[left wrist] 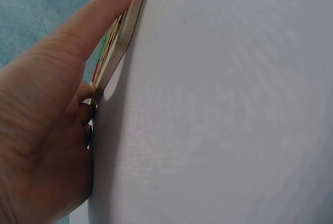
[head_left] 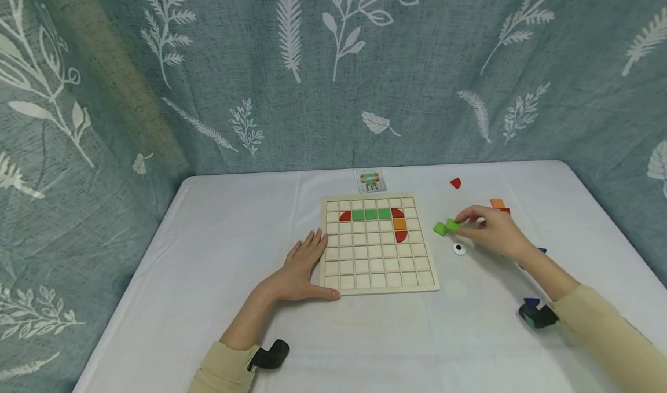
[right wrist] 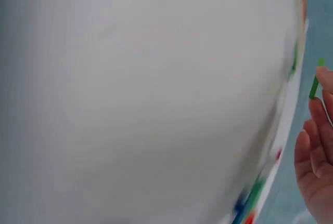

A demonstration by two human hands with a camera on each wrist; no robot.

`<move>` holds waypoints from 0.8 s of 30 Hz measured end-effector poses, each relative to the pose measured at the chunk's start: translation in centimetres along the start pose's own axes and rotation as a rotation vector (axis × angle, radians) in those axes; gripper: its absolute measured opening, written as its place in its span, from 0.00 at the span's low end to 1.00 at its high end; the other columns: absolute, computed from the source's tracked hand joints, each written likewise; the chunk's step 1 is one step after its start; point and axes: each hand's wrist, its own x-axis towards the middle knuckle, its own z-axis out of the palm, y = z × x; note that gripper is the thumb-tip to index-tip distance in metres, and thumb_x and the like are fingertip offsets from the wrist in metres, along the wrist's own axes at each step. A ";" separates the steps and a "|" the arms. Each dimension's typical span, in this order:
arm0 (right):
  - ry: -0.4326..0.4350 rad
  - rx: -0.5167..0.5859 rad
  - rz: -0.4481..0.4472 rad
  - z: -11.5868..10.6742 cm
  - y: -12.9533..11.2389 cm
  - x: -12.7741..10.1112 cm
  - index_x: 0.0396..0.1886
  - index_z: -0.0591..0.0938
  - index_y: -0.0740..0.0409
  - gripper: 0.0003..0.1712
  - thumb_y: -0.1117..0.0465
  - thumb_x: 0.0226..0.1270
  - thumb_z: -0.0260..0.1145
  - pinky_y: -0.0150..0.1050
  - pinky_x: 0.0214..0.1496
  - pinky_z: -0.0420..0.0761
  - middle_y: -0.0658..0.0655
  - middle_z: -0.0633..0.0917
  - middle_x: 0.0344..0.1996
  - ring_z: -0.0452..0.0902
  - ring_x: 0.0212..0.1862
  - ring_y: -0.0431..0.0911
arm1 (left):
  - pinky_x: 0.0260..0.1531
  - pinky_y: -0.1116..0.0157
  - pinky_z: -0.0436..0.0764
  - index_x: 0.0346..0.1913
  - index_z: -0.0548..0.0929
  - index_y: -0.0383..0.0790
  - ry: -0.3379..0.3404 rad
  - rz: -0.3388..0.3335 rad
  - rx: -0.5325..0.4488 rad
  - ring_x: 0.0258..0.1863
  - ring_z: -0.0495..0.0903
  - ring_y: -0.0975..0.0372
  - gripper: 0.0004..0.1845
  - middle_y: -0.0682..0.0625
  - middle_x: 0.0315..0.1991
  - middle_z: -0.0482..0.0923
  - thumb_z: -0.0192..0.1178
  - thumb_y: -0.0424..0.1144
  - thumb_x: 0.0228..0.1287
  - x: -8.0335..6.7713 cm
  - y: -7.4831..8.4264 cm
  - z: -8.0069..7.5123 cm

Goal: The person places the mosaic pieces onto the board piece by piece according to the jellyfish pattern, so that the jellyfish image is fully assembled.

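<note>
A wooden grid board (head_left: 375,293) lies on the white table with green, red and orange pieces in its upper cells. My left hand (head_left: 301,268) rests at its left edge, fingers extended along the side and thumb (left wrist: 112,13) touching the near corner. To the right of the board, my right hand (head_left: 492,231) pinches a light green tile (head_left: 452,224) between thumb and fingertips. The right wrist view shows that tile (right wrist: 316,80) edge-on, off the table. Another green tile (head_left: 440,228) lies just left of it, and a white piece with a black dot (head_left: 459,249) sits below.
Behind the board lies a small pattern card (head_left: 370,180). A red piece (head_left: 455,183) is at the back right, with an orange piece (head_left: 497,203) beyond my right hand. A dark blue piece (head_left: 532,301) lies near my right wrist. A leaf-patterned curtain (head_left: 312,121) hangs behind the table.
</note>
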 end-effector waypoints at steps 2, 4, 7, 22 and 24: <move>-0.022 0.050 -0.015 1.2 -1.8 0.8 0.42 0.84 0.55 0.11 0.59 0.61 0.73 0.43 0.43 0.78 0.53 0.84 0.38 0.75 0.42 0.48 | 0.72 0.50 0.33 0.77 0.42 0.34 0.000 0.003 -0.002 0.76 0.29 0.54 0.65 0.42 0.78 0.32 0.71 0.62 0.49 0.0 0.0 -0.1; -0.058 0.083 -0.062 2.4 -3.5 1.6 0.40 0.84 0.53 0.10 0.58 0.60 0.73 0.42 0.42 0.78 0.51 0.84 0.37 0.75 0.42 0.47 | 0.72 0.50 0.33 0.77 0.42 0.34 -0.001 0.008 -0.003 0.76 0.29 0.53 0.65 0.42 0.78 0.32 0.72 0.61 0.49 -0.1 0.0 -0.1; -0.118 0.108 -0.161 4.2 -5.6 2.8 0.38 0.84 0.52 0.09 0.59 0.59 0.74 0.41 0.42 0.78 0.49 0.84 0.36 0.75 0.41 0.46 | 0.72 0.50 0.33 0.77 0.42 0.34 -0.001 0.014 -0.001 0.76 0.29 0.53 0.65 0.42 0.78 0.32 0.72 0.61 0.49 -0.1 0.0 -0.1; -0.182 0.075 -0.370 6.3 -7.2 4.0 0.37 0.88 0.51 0.05 0.64 0.64 0.69 0.44 0.47 0.77 0.49 0.86 0.44 0.76 0.47 0.47 | 0.72 0.50 0.33 0.77 0.42 0.35 -0.002 0.003 0.009 0.76 0.29 0.55 0.65 0.43 0.78 0.31 0.71 0.62 0.49 0.0 -0.1 0.1; -0.165 0.099 -0.343 6.0 -6.9 3.7 0.40 0.88 0.52 0.06 0.64 0.66 0.68 0.45 0.48 0.78 0.52 0.85 0.47 0.76 0.51 0.49 | 0.72 0.50 0.33 0.77 0.42 0.35 0.000 0.004 0.012 0.76 0.29 0.54 0.65 0.43 0.78 0.32 0.71 0.62 0.49 0.0 -0.1 0.1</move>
